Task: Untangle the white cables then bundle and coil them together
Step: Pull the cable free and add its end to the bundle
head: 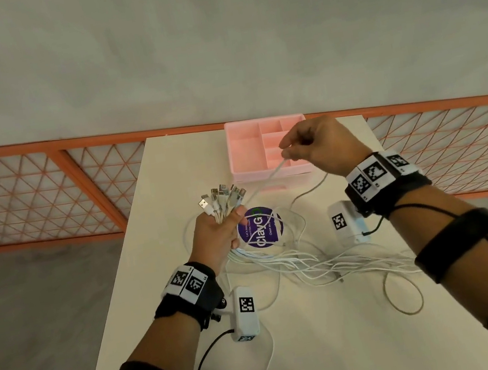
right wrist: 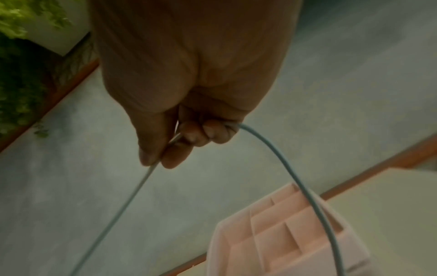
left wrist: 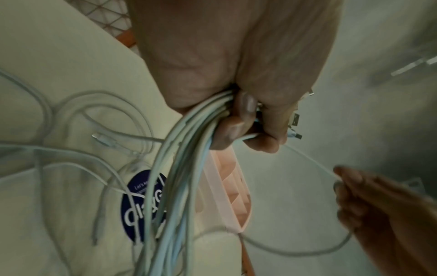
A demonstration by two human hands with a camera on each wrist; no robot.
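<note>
My left hand (head: 216,238) is gripping the bundle of white cables (head: 224,207) just below their USB plugs (head: 220,195), keeping the ends level above the table (head: 147,233); the loose lengths (head: 314,265) are trailing across it, so coiling is probably yet to come. My right hand (head: 317,146) is pinching one single cable (head: 263,183), drawing it taut over the pink organiser tray (head: 243,152) to free it.
</note>
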